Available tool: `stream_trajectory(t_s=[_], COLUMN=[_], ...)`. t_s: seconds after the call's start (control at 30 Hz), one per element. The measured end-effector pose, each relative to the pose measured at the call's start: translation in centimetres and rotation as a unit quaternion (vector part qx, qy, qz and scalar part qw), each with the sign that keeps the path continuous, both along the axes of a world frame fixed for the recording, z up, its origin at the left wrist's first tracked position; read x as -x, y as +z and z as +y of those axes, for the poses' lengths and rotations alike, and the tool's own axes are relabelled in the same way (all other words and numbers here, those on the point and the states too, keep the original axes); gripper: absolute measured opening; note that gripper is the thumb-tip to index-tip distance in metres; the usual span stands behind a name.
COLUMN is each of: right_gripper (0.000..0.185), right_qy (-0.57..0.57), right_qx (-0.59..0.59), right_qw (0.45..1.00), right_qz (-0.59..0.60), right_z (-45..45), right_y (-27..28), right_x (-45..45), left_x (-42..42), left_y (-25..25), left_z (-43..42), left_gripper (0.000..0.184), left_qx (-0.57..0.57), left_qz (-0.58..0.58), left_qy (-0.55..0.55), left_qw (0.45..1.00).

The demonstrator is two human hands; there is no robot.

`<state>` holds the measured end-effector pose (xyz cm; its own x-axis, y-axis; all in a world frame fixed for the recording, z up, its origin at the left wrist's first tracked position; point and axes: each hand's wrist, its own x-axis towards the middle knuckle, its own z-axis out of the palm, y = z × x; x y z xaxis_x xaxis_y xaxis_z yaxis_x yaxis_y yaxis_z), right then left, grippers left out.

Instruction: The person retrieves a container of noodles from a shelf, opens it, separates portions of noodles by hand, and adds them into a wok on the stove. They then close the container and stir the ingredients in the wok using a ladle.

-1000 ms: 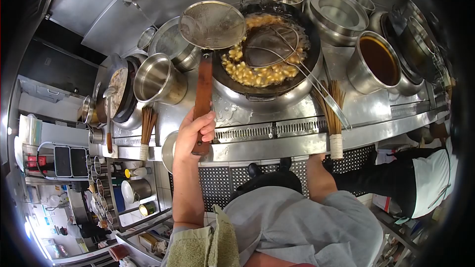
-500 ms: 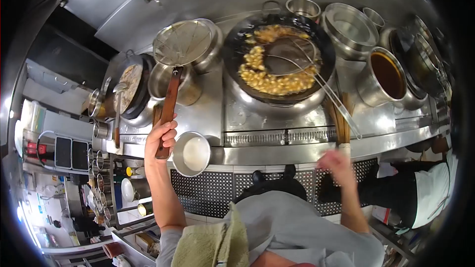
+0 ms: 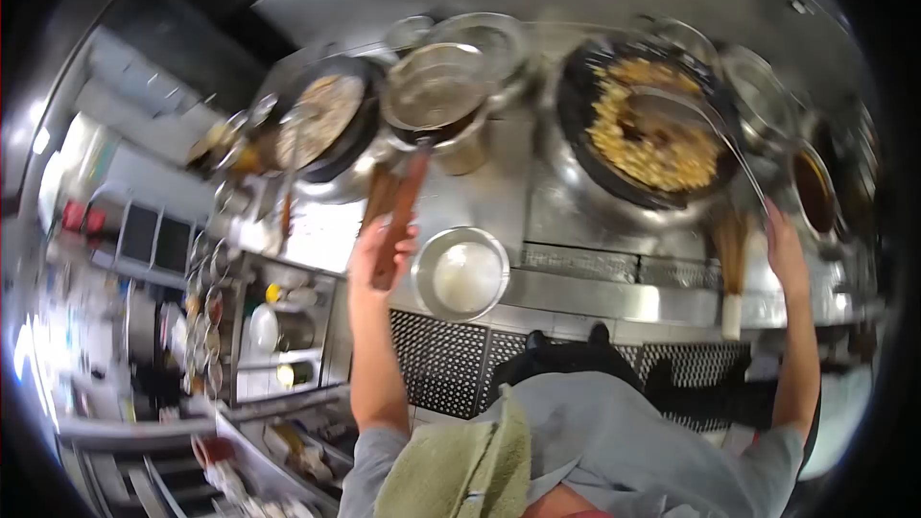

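Note:
My left hand (image 3: 379, 254) is closed round the wooden handle of a round mesh strainer (image 3: 436, 86), which is over a steel pot (image 3: 462, 149). My right hand (image 3: 787, 254) is closed at the end of the long metal handle of a skimmer (image 3: 672, 107). The skimmer's round head lies in a black wok (image 3: 628, 182), among small golden pieces (image 3: 624, 139) in bubbling oil. Just right of my left hand is a steel pot of whitish contents (image 3: 467, 276). Motion blurs the view somewhat.
A second wok (image 3: 326, 120) with pale food stands at the left. A bamboo brush (image 3: 732, 273) lies at the counter's front edge. A pot of brown liquid (image 3: 814, 192) and steel bowls (image 3: 758, 86) stand at the right. Black perforated mats (image 3: 436, 360) cover the floor.
My right hand has moved up from beside the counter edge and taken hold of the skimmer's handle. The view has shifted left; my left hand still holds the strainer.

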<state>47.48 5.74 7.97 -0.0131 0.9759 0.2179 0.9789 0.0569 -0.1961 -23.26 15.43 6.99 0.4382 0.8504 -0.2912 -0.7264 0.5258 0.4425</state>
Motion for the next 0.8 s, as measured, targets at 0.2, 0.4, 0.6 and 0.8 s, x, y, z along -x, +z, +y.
stream_trajectory(t_s=[0.2,0.4,0.6,0.8], right_gripper=[0.045,0.041,0.041,0.04], right_qy=[-0.051,-0.163,-0.137,-0.076], right_qx=[0.008,0.143,0.292,0.328], right_qw=[0.995,0.924,0.806,0.732], right_qz=[0.085,0.315,0.496,0.593], right_z=[1.8,3.8,4.4,5.9], right_y=[6.3,8.0,6.5,3.5], right_x=[-0.2,-1.6,-3.9,-2.3], left_x=[1.8,6.3,9.3,5.6], left_y=[-3.0,-6.8,-20.2,-31.8], left_z=[-4.0,-12.9,-27.2,-39.3], left_gripper=[0.06,0.033,0.014,0.024], left_qx=[0.094,0.061,0.18,0.345], left_qz=[-0.067,0.146,0.356,0.431], left_qy=[0.184,0.304,0.215,-0.126], left_qw=[0.976,0.939,0.891,0.825])
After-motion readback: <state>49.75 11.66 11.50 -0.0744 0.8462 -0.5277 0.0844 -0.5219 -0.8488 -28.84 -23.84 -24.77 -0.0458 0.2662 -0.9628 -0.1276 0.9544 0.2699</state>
